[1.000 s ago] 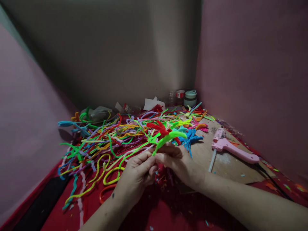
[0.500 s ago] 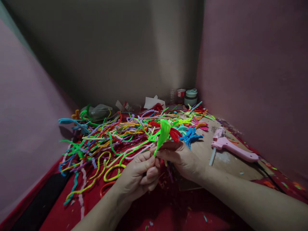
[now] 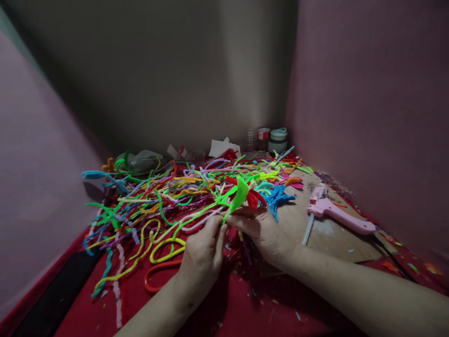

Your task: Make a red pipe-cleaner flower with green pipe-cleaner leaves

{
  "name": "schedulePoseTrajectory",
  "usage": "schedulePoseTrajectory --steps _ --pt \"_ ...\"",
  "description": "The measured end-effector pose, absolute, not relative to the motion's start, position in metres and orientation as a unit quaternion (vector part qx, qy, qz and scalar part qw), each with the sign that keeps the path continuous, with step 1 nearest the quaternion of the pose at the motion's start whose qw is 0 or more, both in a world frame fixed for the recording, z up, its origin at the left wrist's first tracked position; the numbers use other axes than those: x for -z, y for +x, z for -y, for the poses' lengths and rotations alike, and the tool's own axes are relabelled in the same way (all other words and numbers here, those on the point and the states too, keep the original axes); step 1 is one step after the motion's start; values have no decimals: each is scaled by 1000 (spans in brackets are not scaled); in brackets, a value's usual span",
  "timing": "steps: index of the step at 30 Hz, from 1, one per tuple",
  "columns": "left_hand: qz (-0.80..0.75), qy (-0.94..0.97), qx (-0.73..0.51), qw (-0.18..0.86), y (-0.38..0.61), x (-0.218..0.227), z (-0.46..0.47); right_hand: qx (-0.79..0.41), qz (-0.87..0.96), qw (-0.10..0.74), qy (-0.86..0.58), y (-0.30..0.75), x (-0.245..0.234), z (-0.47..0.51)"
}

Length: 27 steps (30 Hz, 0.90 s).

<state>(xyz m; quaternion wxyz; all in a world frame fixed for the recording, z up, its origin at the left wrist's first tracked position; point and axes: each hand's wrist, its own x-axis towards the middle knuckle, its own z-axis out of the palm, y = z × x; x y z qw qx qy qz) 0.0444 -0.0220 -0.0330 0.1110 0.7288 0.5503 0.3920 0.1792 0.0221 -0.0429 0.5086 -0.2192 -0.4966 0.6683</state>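
Observation:
Between both hands is a bright green pipe-cleaner leaf (image 3: 239, 194), its broad blade pointing up and its narrow stem pinched low. My left hand (image 3: 205, 248) closes thumb and finger on the stem's lower end. My right hand (image 3: 264, 229) grips the base of the leaf from the other side, fingers closed. Just behind the leaf is a red pipe-cleaner flower (image 3: 255, 199) with pale tips at its centre; whether it touches the leaf I cannot tell. A blue pipe-cleaner piece (image 3: 279, 200) lies beyond my right hand.
A heap of coloured pipe cleaners (image 3: 164, 196) spreads across the red cloth (image 3: 245, 299). On the right a pink glue gun (image 3: 336, 215) rests on a cardboard sheet (image 3: 326, 238). Yellow and orange loops (image 3: 164, 276) lie by my left wrist. A lidded jar (image 3: 278, 139) stands at the back.
My left hand has turned over and its curled fingers now point away, pinching the stem. The leaf has tilted and opened a little, showing more of the red flower behind.

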Motion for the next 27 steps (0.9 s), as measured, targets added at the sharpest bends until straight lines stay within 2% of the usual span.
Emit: schedulePoseTrajectory --steps 3,6,14,18,27 --pt "-549 724 -397 131 43 33 22 -658 509 515 -206 178 37 -21" --pt "-552 686 -431 198 43 30 22 -655 524 487 -243 178 34 -20" --pt "-522 506 -481 490 51 17 23 -653 535 479 -241 186 36 -23" --pt "-470 441 -487 589 51 14 23 -638 567 476 -214 188 35 -24" --pt "-328 371 -466 733 43 19 20 -745 447 472 -150 181 39 -29"
